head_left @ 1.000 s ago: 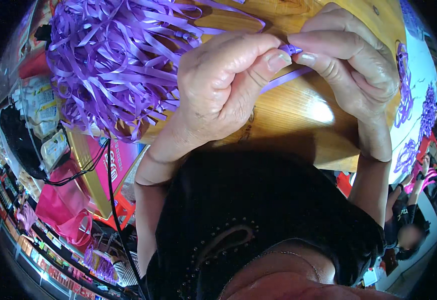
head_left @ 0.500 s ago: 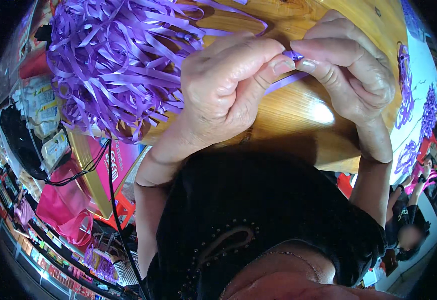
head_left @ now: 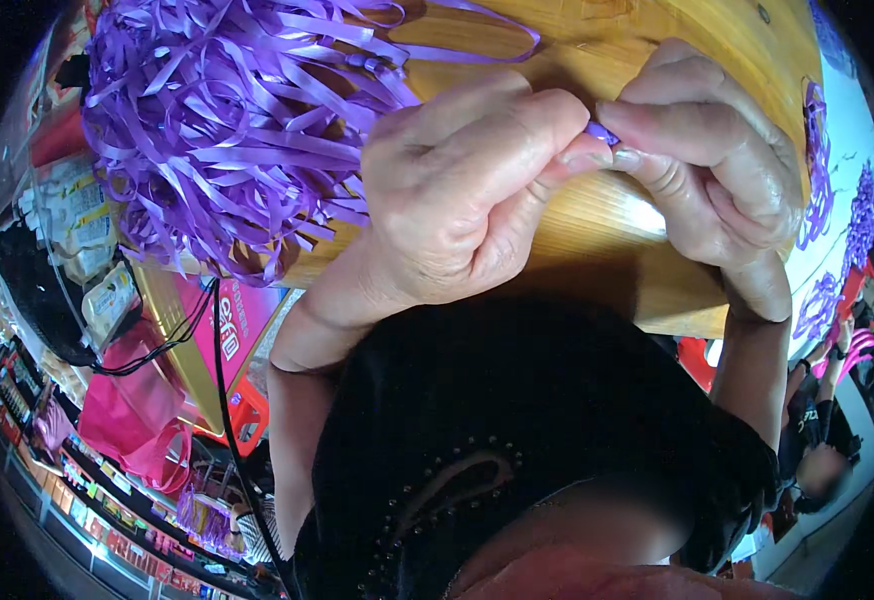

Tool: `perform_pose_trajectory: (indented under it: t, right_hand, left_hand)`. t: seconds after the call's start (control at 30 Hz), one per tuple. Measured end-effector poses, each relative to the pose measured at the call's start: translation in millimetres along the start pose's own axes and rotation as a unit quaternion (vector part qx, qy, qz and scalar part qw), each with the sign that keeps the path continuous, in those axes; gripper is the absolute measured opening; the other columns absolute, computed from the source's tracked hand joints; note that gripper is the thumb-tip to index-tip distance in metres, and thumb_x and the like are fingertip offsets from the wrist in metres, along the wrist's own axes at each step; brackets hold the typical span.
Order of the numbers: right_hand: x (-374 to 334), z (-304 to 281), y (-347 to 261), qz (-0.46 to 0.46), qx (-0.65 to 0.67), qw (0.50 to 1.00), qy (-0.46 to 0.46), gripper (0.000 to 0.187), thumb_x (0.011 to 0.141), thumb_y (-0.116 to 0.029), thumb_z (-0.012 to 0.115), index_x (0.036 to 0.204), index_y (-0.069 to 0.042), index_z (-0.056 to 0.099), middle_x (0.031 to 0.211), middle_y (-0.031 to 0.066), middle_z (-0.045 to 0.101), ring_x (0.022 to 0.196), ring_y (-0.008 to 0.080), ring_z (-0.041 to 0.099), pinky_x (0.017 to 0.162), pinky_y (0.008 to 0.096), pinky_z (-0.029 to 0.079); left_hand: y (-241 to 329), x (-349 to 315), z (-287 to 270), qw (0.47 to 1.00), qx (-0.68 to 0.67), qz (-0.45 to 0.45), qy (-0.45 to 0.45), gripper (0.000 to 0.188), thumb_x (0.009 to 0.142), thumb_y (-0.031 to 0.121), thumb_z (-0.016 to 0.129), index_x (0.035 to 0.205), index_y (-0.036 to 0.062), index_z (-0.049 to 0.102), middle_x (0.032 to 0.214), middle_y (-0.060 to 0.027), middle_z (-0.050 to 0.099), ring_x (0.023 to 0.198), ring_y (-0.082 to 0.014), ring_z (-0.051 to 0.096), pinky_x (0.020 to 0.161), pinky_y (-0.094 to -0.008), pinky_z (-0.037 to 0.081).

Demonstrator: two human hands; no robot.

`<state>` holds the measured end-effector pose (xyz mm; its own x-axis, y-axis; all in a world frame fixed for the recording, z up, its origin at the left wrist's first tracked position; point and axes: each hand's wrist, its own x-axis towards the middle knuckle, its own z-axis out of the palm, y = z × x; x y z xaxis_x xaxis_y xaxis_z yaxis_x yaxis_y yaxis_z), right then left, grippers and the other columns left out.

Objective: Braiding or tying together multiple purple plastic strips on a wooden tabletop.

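Note:
A short bit of purple ribbon [head_left: 602, 133] is pinched between my two hands, its ends hidden under the fingertips. My left hand [head_left: 477, 185] is closed, thumb against the bent forefinger on the ribbon's left end. On the right end, my right hand [head_left: 712, 150] pinches with thumb and forefinger, the other fingers curled behind. Both hands are above the wooden table [head_left: 597, 240]. Left of my left hand lies a large tangled heap of purple ribbons [head_left: 227, 130], with one loose strand reaching along the table's far side.
A white table [head_left: 842, 130] with more purple ribbon bundles [head_left: 817, 165] adjoins on the right. At left are a pink-and-gold box [head_left: 227, 325], a pink bag [head_left: 137, 410], clear packages [head_left: 72, 215] and a black cable [head_left: 225, 400]. A person [head_left: 822, 440] is at the lower right.
Both hands have shifted slightly right and nearer to me. Less of the pinched ribbon shows, and the strand that trailed below the fingers is no longer visible.

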<state>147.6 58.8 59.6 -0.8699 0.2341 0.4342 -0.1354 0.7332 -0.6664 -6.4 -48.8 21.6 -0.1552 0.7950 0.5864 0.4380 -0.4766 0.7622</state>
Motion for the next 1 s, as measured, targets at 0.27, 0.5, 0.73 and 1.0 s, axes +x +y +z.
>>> perform_pose_trajectory:
  t: [0.27,0.5,0.73,1.0]
  right_hand:
    - [2,2,6,0.062,0.084,0.994,0.028,0.023,0.075,0.0,0.066,0.097,0.002,0.06,0.082,0.0108,0.058,0.069,0.019,0.055,0.062,0.0261,0.043]
    - [6,-3,5,0.147,0.211,0.964,0.067,0.029,0.071,-0.004,0.072,0.098,0.002,0.064,0.087,0.0126,0.065,0.076,0.021,0.065,0.066,0.0275,0.052]
    - [9,-5,16,0.003,-0.071,0.997,0.008,0.03,0.069,-0.005,0.071,0.098,0.002,0.063,0.083,0.0123,0.061,0.073,0.0209,0.06,0.064,0.0286,0.048]
    - [10,-1,3,-0.033,-0.191,0.981,-0.015,0.026,0.065,-0.008,0.071,0.087,0.003,0.063,0.075,0.01,0.056,0.068,0.0219,0.054,0.058,0.032,0.043]
  left_hand:
    - [-7,-5,8,0.996,-0.045,-0.038,0.071,0.013,0.074,0.005,0.07,0.083,0.0,0.062,0.067,-0.0084,0.058,0.055,-0.0193,0.055,0.051,-0.0263,0.042]
    - [2,-6,7,0.986,-0.042,-0.15,0.057,0.012,0.077,0.007,0.069,0.084,0.001,0.062,0.068,-0.0077,0.06,0.058,-0.0178,0.057,0.053,-0.0255,0.043]
    - [1,-4,6,0.983,-0.052,-0.17,0.051,0.011,0.078,0.007,0.068,0.085,0.0014,0.062,0.069,-0.0073,0.061,0.058,-0.0168,0.057,0.053,-0.025,0.043]
    - [-16,-2,6,0.997,0.057,0.039,0.026,0.015,0.07,0.004,0.072,0.081,0.002,0.061,0.064,-0.0074,0.054,0.05,-0.0198,0.05,0.044,-0.0275,0.038]
